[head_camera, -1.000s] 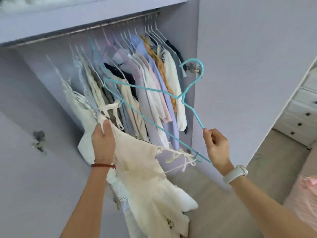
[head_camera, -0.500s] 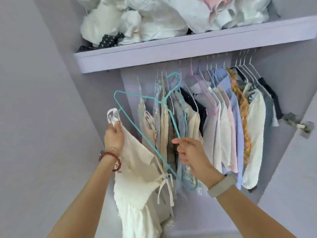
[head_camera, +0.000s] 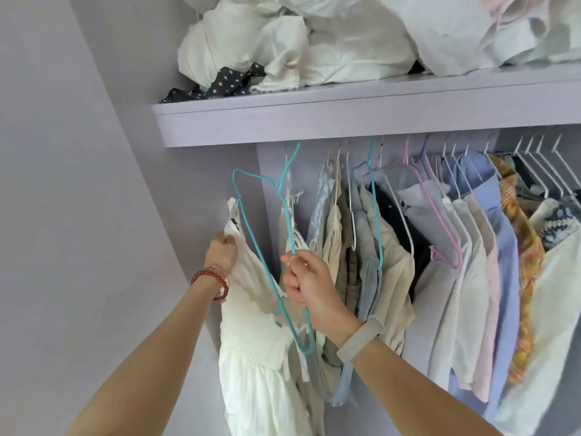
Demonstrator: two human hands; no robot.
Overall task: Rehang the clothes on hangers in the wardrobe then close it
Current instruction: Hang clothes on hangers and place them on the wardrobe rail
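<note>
Head view: right hand (head_camera: 309,283) grips the teal hanger (head_camera: 267,247), its long axis near-vertical, just right of the white dress (head_camera: 251,350) strap pinched by the left hand (head_camera: 221,251).

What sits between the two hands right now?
In the head view, the teal wire hanger's arm and the white cotton dress's upper part lie between the left hand and right hand.

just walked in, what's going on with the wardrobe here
A person is rehanging a white dress. The left hand grips the dress near its top, and the right hand holds a teal hanger, its hook raised close under the shelf. The dress is not yet hung among the other hanging clothes, and the wardrobe stands open.
</note>
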